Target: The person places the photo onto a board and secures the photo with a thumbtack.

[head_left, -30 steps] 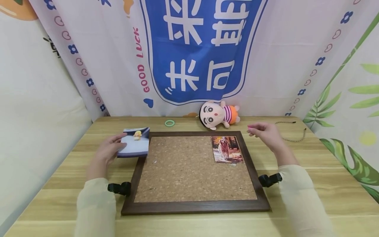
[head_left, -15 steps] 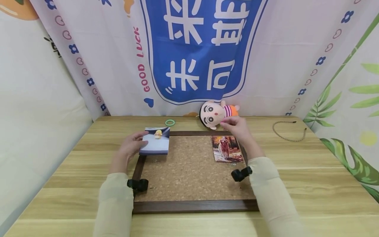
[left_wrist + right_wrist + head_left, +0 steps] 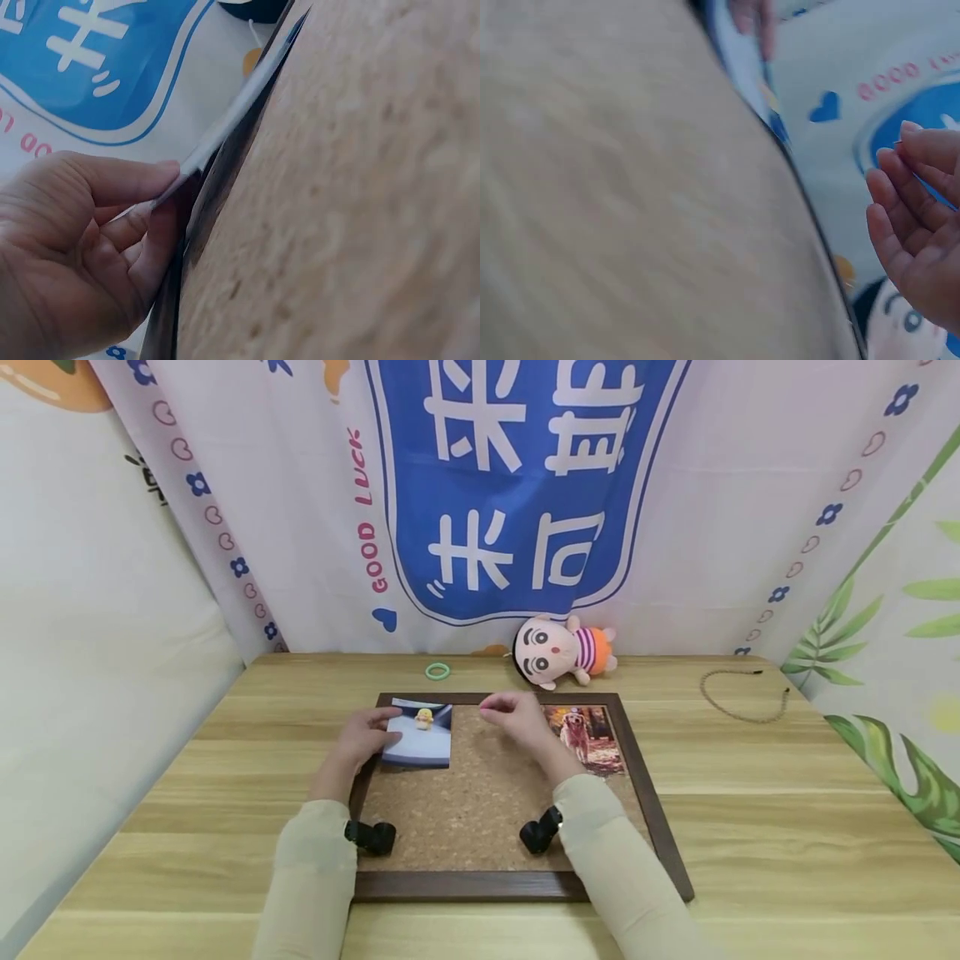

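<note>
My left hand [image 3: 357, 745] pinches the left edge of a photo card [image 3: 422, 747] showing a small yellow figure. It holds the card over the upper left corner of a brown-framed cork board [image 3: 457, 827]. In the left wrist view the card [image 3: 238, 109] is edge-on, tilted near the cork, thumb on one face. My right hand [image 3: 527, 727] is above the board's top middle, pinching a tiny pink pushpin [image 3: 483, 707]. Its thin point [image 3: 898, 142] pokes out between thumb and finger in the right wrist view. The pushpin's head is mostly hidden.
A dog photo [image 3: 603, 743] lies at the board's upper right, partly behind my right hand. Behind the board lie a plush doll [image 3: 562, 652] and a green ring [image 3: 437, 671]. A thin braided headband [image 3: 742, 720] rests on the table [image 3: 787, 827] at right.
My left hand has carried the photo card rightward from beside the board to over its upper left corner. My right hand has moved left with the pushpin, from right of the board to its top middle.
</note>
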The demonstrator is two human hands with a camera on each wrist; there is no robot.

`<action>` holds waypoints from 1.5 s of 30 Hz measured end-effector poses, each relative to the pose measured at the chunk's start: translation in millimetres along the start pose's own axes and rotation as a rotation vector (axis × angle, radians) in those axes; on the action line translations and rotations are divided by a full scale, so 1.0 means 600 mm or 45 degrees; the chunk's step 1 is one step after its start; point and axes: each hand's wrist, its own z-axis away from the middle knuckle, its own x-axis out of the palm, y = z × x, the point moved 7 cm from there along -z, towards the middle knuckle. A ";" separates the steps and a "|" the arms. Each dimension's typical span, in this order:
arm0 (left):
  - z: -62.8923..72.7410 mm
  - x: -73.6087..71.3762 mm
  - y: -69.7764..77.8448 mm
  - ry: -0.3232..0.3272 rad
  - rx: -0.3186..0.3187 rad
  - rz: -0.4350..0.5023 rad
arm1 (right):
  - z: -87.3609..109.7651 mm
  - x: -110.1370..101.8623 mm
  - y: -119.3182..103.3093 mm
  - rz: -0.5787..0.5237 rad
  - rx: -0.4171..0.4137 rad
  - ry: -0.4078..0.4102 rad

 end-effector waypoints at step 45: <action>0.012 0.057 0.021 -0.110 0.345 -1.039 | 0.017 0.105 0.019 0.016 0.016 -0.181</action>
